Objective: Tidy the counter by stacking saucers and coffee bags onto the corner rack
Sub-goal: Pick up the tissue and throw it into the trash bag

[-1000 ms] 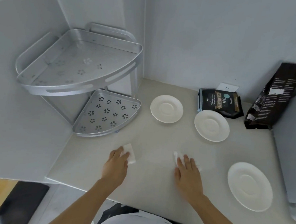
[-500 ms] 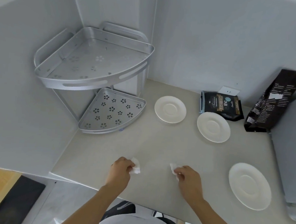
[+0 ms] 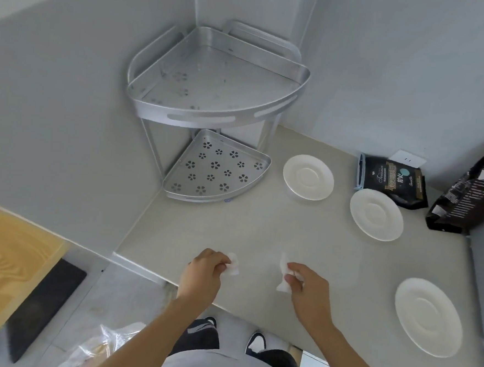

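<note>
Pinching small crumpled white wipes: left hand (image 3: 204, 275) closed on one wipe (image 3: 232, 265), right hand (image 3: 309, 292) on another (image 3: 283, 275), above the matte beige counter (image 3: 260, 236). Three glossy round saucers (image 3: 308, 177) (image 3: 376, 214) (image 3: 427, 316) lie flat. Two black coffee bags (image 3: 392, 184) (image 3: 472, 193) rest by the wall. Perforated aluminium corner rack (image 3: 211, 106), both tiers bare.
</note>
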